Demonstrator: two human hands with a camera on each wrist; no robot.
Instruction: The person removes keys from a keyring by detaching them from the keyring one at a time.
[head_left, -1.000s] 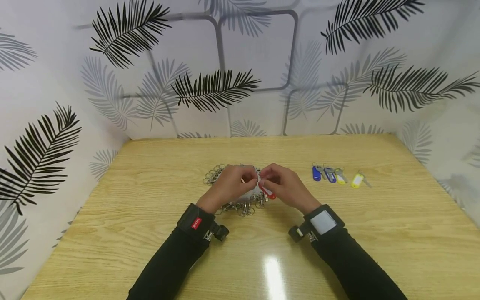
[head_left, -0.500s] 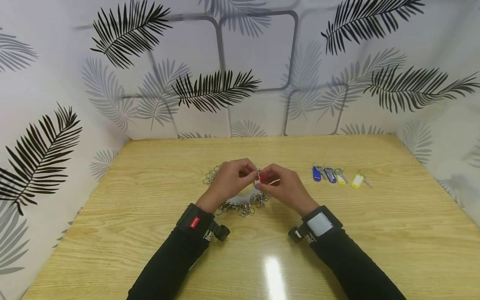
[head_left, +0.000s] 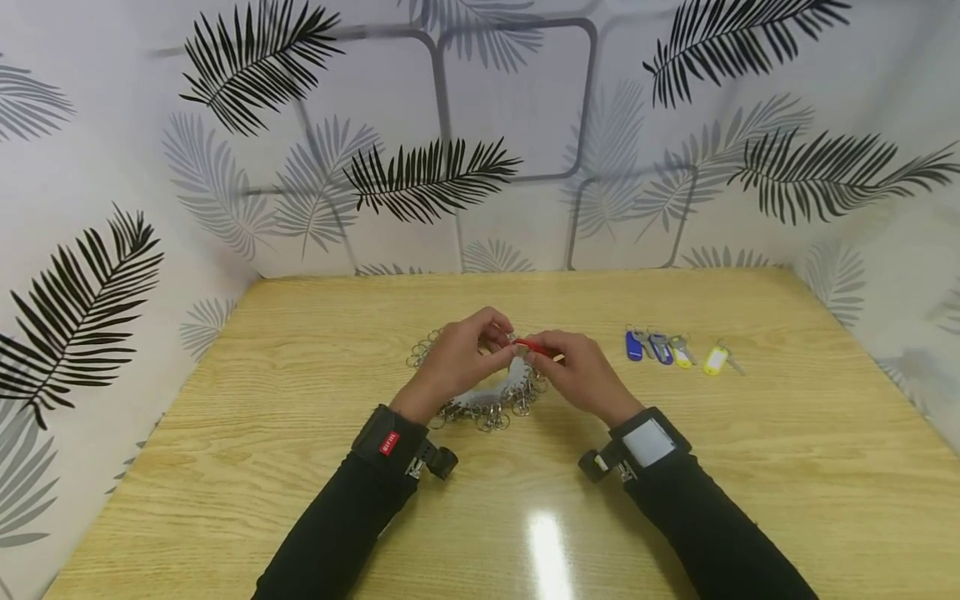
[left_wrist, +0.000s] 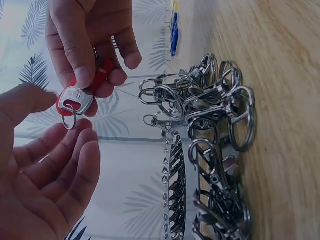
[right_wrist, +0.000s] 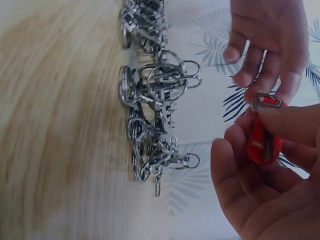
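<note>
A red key tag [right_wrist: 262, 145], with a silver key [right_wrist: 270, 105] lying along it, is pinched between the thumb and fingers of my right hand [head_left: 581, 371]. A small split ring [left_wrist: 70, 120] hangs from the key's head, seen in the left wrist view. My left hand [head_left: 461, 358] has its thumb and fingers spread apart around this end, fingertips right at the ring. Under both hands lies a grey hoop [head_left: 480, 398] edged with several metal swivel clasps and rings [left_wrist: 215, 110]. My left hand hides part of the hoop's left side.
To the right on the wooden table [head_left: 750, 467] lie blue key tags [head_left: 633, 346] and yellow key tags [head_left: 716, 361], with keys attached. A leaf-patterned covering [head_left: 510, 108] stands behind the table and along its sides.
The red key tag, earlier hanging below the right fingers, has been turned up and lies along them. My left thumb and fingers have spread from their earlier pinch.
</note>
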